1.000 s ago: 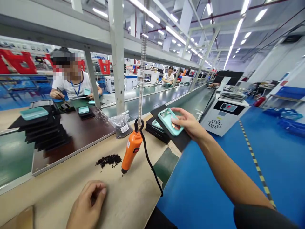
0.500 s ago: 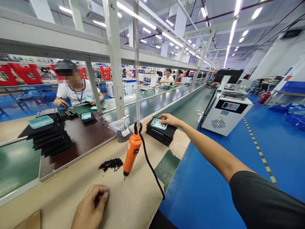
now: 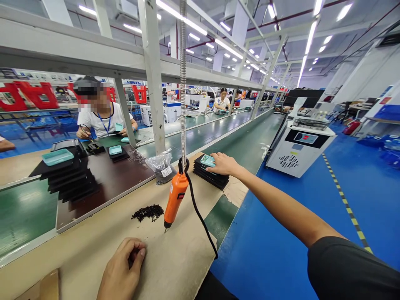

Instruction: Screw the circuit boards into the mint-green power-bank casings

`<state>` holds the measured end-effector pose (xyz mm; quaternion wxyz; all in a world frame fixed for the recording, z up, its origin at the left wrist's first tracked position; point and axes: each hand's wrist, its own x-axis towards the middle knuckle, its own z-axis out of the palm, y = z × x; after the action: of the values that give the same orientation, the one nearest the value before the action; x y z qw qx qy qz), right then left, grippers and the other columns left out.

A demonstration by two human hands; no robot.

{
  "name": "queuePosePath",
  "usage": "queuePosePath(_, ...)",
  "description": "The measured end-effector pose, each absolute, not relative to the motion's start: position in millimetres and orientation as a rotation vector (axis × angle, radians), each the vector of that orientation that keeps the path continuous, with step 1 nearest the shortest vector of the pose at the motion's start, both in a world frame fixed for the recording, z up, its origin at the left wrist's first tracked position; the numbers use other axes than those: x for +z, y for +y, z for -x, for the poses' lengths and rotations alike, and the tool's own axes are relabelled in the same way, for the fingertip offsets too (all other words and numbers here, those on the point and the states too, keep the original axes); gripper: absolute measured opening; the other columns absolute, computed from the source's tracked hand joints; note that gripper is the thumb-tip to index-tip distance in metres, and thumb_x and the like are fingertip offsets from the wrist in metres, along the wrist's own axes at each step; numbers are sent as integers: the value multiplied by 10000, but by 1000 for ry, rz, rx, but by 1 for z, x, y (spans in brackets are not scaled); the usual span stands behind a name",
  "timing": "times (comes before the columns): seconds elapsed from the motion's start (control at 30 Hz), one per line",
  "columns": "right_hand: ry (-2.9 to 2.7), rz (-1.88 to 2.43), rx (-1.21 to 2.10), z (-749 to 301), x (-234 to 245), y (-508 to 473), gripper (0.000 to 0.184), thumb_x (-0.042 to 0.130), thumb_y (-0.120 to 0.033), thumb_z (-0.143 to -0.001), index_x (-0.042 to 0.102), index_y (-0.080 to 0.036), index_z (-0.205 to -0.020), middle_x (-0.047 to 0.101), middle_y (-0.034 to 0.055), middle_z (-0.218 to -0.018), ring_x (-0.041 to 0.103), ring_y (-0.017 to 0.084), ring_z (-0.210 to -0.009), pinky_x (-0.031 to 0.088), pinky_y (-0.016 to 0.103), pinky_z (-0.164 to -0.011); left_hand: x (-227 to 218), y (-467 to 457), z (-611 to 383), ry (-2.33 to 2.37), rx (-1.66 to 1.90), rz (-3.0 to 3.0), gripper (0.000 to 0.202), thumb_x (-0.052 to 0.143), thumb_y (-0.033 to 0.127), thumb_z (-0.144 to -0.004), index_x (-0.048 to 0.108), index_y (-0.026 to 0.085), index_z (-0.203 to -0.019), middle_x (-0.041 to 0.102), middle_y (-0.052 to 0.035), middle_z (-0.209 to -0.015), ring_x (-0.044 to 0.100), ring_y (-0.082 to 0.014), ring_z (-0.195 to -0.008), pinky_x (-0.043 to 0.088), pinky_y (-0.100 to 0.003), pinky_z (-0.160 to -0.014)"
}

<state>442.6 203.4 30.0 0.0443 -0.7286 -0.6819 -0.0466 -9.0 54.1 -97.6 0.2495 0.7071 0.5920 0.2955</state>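
Observation:
My right hand point(image 3: 223, 163) reaches to a stack of flat black sheets point(image 3: 215, 181). Its thumb and fingers close round the near end of a turquoise plastic case point(image 3: 206, 160) with a green circuit board showing in it. The hand covers part of the case. Low in the view, my left hand point(image 3: 123, 266) rests over the tan bench covering point(image 3: 175, 266), fingers curled and thumb pressed to them; whatever is inside is hidden. Between the hands hangs an orange electric screwdriver point(image 3: 175, 198), bit downward. Beside it lies a pile of small black screws point(image 3: 148, 212).
A clear plastic bag point(image 3: 161, 168) of dark small parts stands behind the screwdriver. The screwdriver's black cable point(image 3: 200, 216) loops to the bench edge. Across the line, a co-worker point(image 3: 103, 118) sits near stacked black sheets point(image 3: 68, 179). A white machine point(image 3: 296, 146) stands at right.
My right hand has shifted from over the case's face to its near end, covering more of it. My left hand keeps its curled shape. The whole view has shifted slightly.

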Motion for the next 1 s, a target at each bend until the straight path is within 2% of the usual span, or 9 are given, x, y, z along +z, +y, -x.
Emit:
queuePosePath(0.13,-2063,2246,-154,-439,29,201,651,729,-601,-1019,593,-172,-1488,652,179,-1436,636,352,-1337,542,537,-1112,-95,54,8,1614,783,-1928,364,524,566,-937,741,278,-883,795,-57,-986,734,-270,-867,585,-374,-802)
queuePosePath(0.37,-2015,2227,-43,-452,27,208,685,656,-664,-1048,578,-171,-1518,665,204,-1451,688,353,-1278,560,500,-1064,-97,53,8,1599,784,-1916,381,515,582,-959,738,279,-902,782,-52,-1015,723,-264,-895,570,-375,-828)
queuePosePath(0.57,-2011,2140,7,-461,27,212,609,722,-541,-1037,602,-154,-1492,720,164,-1405,701,309,-1263,564,453,-1058,-97,55,8,1595,780,-1928,381,519,576,-946,741,275,-872,785,-58,-972,730,-263,-858,577,-372,-799)
queuePosePath(0.8,-1922,2123,-84,-453,17,208,576,690,-495,-1025,612,-137,-1468,674,230,-1451,662,393,-1344,524,422,-1084,-98,56,8,1574,785,-1959,343,529,514,-974,734,262,-864,778,-61,-923,725,-248,-820,581,-344,-771)
queuePosePath(0.87,-1913,2133,-82,-451,16,205,586,662,-518,-1037,604,-140,-1481,673,231,-1436,675,405,-1327,529,436,-1078,-102,57,10,1551,785,-1970,323,542,486,-994,742,261,-877,774,-54,-916,722,-238,-813,582,-327,-769)
queuePosePath(1.0,-1882,2180,-60,-449,14,199,723,620,-677,-1031,561,-172,-1546,616,236,-1492,728,425,-1227,563,476,-1016,-110,60,14,1516,820,-1975,293,573,466,-1007,756,266,-895,771,-43,-932,722,-228,-816,581,-307,-766)
